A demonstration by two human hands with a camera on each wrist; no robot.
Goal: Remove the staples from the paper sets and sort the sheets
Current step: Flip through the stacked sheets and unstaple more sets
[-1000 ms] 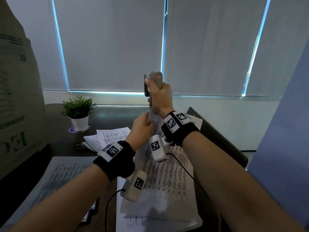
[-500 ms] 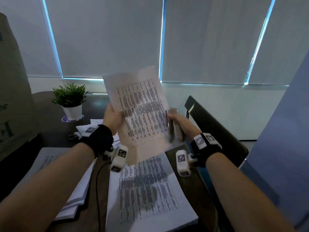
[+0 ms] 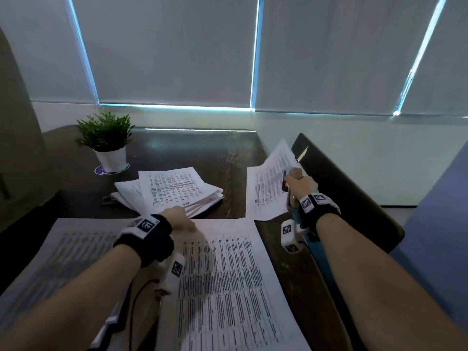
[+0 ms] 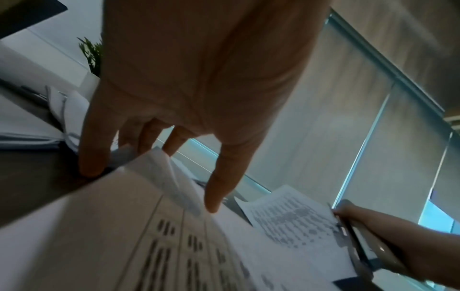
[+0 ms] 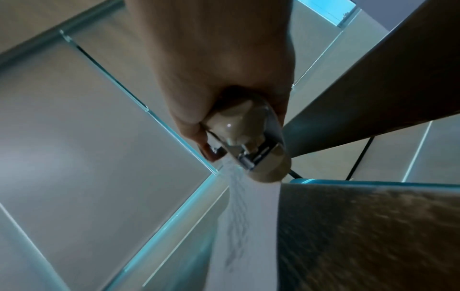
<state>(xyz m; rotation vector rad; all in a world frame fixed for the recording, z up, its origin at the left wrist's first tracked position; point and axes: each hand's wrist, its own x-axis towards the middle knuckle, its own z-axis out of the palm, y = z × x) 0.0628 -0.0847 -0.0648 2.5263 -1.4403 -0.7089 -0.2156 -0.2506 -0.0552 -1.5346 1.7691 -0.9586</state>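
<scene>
My right hand (image 3: 291, 179) grips a beige staple tool (image 5: 248, 145) and pinches a single printed sheet (image 3: 266, 196) against it, held above the table's right side. In the right wrist view that sheet (image 5: 239, 216) hangs below the tool. My left hand (image 3: 183, 222) is down at the top edge of the near stack of printed sheets (image 3: 228, 274). Its straight fingers (image 4: 89, 157) touch the stack, and a lifted paper corner (image 4: 161, 165) shows between them. A loose heap of paper sets (image 3: 174, 191) lies further back.
Another sheet pile (image 3: 63, 254) lies at the near left. A potted plant (image 3: 106, 138) stands at the back left of the dark table (image 3: 202, 153), beside a big cardboard box (image 3: 15, 148). A dark chair back (image 3: 342, 193) rises by the right edge.
The left hand let go of the raised sheet and dropped to the near stack. The right hand took that sheet along with the tool and carried it down to the right.
</scene>
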